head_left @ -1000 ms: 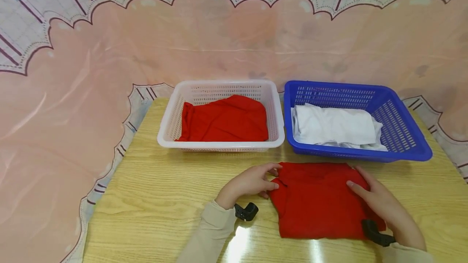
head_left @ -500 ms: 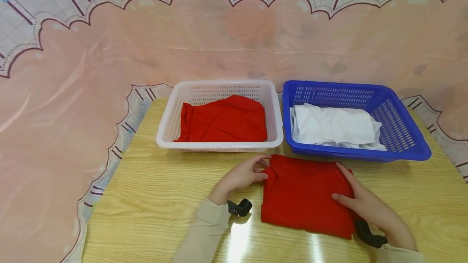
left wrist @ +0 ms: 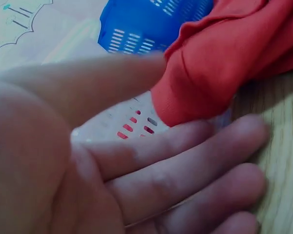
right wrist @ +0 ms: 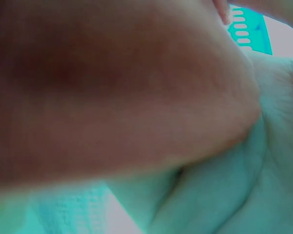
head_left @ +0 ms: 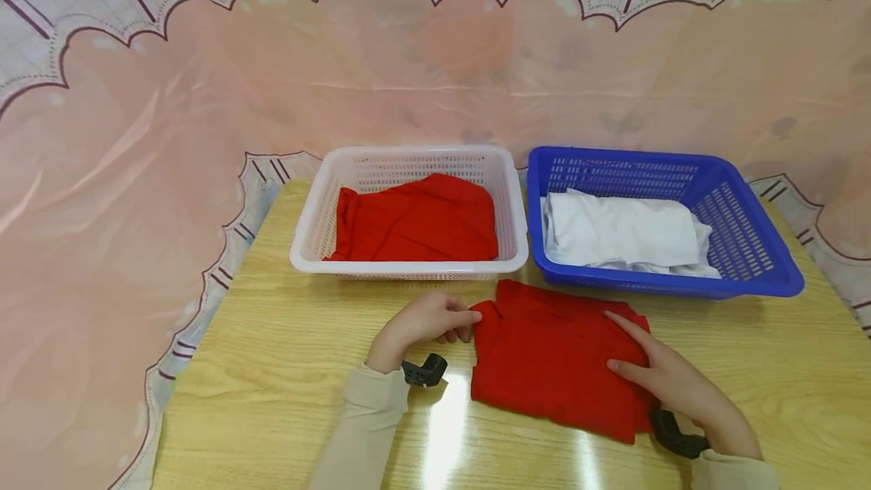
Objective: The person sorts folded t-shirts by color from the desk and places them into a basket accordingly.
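Note:
A folded red T-shirt [head_left: 551, 369] lies slightly turned on the table in front of two baskets. At its left edge my left hand [head_left: 425, 321] pinches a short sleeve between thumb and index finger. Close up in the left wrist view, the sleeve [left wrist: 195, 83] sits at the tips of that thumb and index finger, the other fingers below it. My right hand [head_left: 670, 376] rests on the shirt's right side with thumb and fingers extended and spread. Skin of the right hand [right wrist: 122, 97] fills most of the right wrist view, so the shirt is hidden there.
Behind the shirt, a white basket [head_left: 408, 268] holds red cloth [head_left: 422, 221]. Right of it stands a blue basket [head_left: 755, 286] with folded white cloth [head_left: 622, 233]. The wooden table [head_left: 272, 369] meets a patterned pink curtain [head_left: 408, 82] at the back.
The red T-shirt has slid left and turned a little clockwise, both hands moving left with it. The left hand has drawn the sleeve outward to the left.

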A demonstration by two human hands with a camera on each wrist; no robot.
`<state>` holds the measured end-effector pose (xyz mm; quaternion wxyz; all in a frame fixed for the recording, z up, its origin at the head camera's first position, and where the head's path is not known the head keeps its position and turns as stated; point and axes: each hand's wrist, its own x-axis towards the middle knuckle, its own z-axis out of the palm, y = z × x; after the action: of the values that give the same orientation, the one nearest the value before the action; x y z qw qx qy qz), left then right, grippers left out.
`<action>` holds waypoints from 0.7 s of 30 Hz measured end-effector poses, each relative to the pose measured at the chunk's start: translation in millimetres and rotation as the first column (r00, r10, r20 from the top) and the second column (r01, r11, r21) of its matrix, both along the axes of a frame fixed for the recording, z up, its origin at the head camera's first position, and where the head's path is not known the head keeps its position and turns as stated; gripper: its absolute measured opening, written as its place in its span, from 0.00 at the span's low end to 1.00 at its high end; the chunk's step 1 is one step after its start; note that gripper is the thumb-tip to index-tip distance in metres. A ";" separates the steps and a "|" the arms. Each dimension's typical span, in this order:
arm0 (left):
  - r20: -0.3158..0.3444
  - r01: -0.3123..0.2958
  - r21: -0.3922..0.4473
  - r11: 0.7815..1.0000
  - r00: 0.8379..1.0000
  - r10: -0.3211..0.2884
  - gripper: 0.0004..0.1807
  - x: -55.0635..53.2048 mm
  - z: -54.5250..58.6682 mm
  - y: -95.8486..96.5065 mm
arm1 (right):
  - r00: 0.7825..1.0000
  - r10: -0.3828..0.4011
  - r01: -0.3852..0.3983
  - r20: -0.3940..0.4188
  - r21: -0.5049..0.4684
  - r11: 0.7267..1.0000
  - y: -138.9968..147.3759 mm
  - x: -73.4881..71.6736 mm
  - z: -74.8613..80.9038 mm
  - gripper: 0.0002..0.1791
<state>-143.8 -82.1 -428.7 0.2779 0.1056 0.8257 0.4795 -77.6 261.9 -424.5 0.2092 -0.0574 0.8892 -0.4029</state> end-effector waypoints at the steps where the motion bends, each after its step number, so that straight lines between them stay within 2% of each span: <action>1: -0.003 0.021 -0.016 1.000 1.000 -0.022 0.16 0.6 -0.2 0.8 | 1.000 -0.003 0.003 -0.003 0.003 1.000 0.0 0.1 0.1 0.41; 5: -0.010 0.122 -0.077 0.990 0.992 -0.123 0.20 3.5 -1.8 9.4 | 1.000 -0.015 0.015 -0.010 0.001 1.000 -1.1 1.0 0.5 0.40; 8: -0.031 0.207 -0.095 0.974 0.977 -0.210 0.21 5.7 -3.7 16.4 | 1.000 -0.021 0.021 -0.012 -0.008 1.000 -1.9 1.6 0.0 0.40; 14: -0.099 0.357 -0.086 0.930 0.926 -0.365 0.17 7.0 -5.8 22.5 | 0.999 -0.034 0.034 0.009 -0.065 0.997 -0.3 1.8 -5.0 0.39; 18: -0.106 0.397 -0.100 0.912 0.907 -0.407 0.16 7.4 -4.8 27.6 | 0.999 -0.034 0.035 0.003 -0.113 0.993 1.2 0.8 -7.6 0.37; 21: -0.089 0.407 -0.096 0.908 0.905 -0.415 0.18 8.6 -6.0 32.7 | 1.000 -0.027 0.026 -0.006 -0.133 0.991 1.2 0.1 -8.5 0.37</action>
<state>-135.2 -49.4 -434.7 0.3317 0.2923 0.8160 0.3724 -77.5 263.1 -433.0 0.1961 -0.0609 0.8618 -0.4638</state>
